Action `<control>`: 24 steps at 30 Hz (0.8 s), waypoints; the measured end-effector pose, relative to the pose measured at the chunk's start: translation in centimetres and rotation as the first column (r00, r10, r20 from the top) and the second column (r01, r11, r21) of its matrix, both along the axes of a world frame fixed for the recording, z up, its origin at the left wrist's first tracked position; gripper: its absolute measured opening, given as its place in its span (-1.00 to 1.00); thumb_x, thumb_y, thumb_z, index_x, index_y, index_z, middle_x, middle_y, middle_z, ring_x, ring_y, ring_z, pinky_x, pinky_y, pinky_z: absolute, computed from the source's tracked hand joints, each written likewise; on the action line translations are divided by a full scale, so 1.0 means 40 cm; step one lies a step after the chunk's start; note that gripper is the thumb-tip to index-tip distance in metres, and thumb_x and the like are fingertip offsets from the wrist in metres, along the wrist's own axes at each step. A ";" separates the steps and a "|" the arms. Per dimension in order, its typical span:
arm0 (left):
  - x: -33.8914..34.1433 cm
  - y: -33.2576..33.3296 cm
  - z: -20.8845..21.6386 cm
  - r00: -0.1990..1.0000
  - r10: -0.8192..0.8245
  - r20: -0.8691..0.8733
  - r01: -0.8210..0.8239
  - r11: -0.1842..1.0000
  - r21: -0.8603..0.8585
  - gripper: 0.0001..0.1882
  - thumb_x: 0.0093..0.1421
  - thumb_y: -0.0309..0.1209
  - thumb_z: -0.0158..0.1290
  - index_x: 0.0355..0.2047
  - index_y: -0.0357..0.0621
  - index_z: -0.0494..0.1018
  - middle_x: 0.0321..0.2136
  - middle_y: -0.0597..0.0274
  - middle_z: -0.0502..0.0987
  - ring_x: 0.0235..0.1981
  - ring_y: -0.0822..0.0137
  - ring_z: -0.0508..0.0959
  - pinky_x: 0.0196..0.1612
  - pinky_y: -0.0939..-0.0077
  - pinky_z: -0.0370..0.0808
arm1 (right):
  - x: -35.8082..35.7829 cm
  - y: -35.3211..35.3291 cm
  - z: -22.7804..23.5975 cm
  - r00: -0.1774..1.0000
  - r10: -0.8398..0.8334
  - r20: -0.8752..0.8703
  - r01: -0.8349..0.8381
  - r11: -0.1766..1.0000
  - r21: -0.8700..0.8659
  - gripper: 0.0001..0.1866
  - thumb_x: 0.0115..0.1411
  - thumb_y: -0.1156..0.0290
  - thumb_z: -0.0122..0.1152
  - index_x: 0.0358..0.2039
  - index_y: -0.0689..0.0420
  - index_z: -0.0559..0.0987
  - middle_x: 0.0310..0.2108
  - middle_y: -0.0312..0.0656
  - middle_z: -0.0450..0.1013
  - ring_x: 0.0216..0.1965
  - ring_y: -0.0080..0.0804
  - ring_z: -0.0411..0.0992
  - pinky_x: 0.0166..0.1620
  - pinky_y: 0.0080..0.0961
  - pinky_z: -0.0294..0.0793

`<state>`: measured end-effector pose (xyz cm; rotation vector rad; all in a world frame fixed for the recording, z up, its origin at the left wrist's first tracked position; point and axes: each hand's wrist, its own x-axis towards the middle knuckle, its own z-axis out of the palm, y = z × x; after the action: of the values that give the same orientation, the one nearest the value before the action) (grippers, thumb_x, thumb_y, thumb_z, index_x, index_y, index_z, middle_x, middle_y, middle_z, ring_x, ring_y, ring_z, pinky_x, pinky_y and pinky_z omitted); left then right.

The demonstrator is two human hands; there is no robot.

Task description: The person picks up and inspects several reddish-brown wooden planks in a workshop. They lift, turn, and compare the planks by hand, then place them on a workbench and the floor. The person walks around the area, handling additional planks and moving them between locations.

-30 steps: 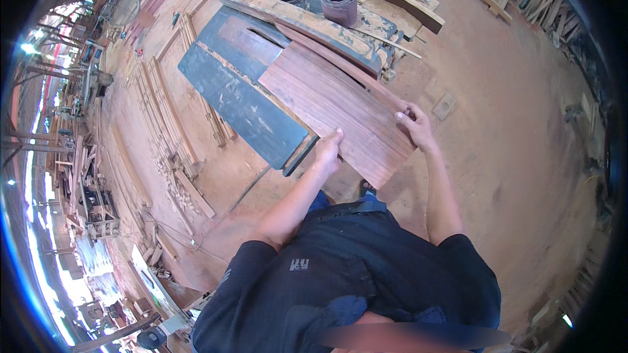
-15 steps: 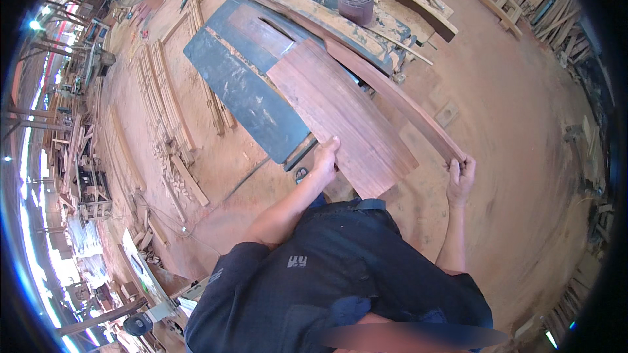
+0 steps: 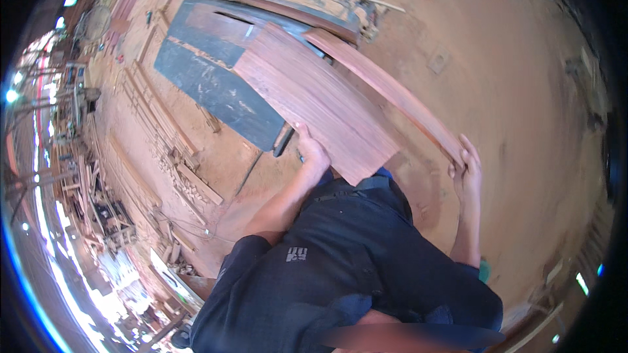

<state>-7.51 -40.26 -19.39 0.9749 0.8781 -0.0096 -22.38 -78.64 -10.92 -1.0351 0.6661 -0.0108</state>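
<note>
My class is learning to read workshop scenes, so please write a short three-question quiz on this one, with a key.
1. Multiple choice. Which hand holds the strip? A) left B) right C) both
2. Fill in. The left hand is at the board's ____ edge, as the picture shows it.
3. True or false? The strip is wider than the board.

Key: 1: B, the right hand. 2: left. 3: False; the strip is much narrower.

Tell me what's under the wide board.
The dark machine table runs under the far part of the wide board; the surface directly beneath is covered and can't be seen.
</note>
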 end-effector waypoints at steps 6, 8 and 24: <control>-0.007 -0.008 0.012 0.992 -0.113 0.059 0.115 0.992 -0.044 -0.20 0.45 0.18 -0.26 0.42 -0.21 0.10 0.40 -0.05 0.20 0.40 -0.02 0.19 0.45 0.11 0.07 | -0.040 0.023 -0.022 0.978 -0.072 0.195 0.006 0.947 0.321 -0.13 0.25 0.04 0.33 0.40 0.22 0.20 -0.03 -0.20 0.49 -0.29 -0.55 0.44 -0.27 -0.59 0.50; -0.008 -0.014 0.029 0.985 -0.155 0.079 0.158 0.987 -0.041 -0.19 0.45 0.19 -0.29 0.43 -0.21 0.07 0.42 -0.05 0.16 0.41 -0.04 0.16 0.46 0.08 0.06 | -0.044 0.022 -0.023 0.967 -0.062 0.248 -0.016 0.954 0.301 -0.11 0.24 -0.02 0.34 0.40 0.22 0.20 -0.02 -0.21 0.49 -0.27 -0.52 0.46 -0.21 -0.54 0.52; -0.013 -0.023 0.064 0.961 -0.270 0.052 0.272 0.961 -0.038 -0.12 0.40 0.30 -0.38 0.50 -0.06 -0.06 0.50 0.06 -0.03 0.49 -0.04 -0.01 0.49 -0.04 -0.07 | -0.032 0.084 -0.010 0.949 -0.071 0.309 0.203 0.884 -0.422 -0.22 0.25 -0.28 0.18 0.03 0.28 0.57 -0.37 -0.18 0.56 -0.46 -0.45 0.48 -0.38 -0.58 0.42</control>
<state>-8.03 -41.18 -16.84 1.0438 0.6935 -0.2392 -23.66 -75.29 -11.32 -1.3968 0.4780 -0.4534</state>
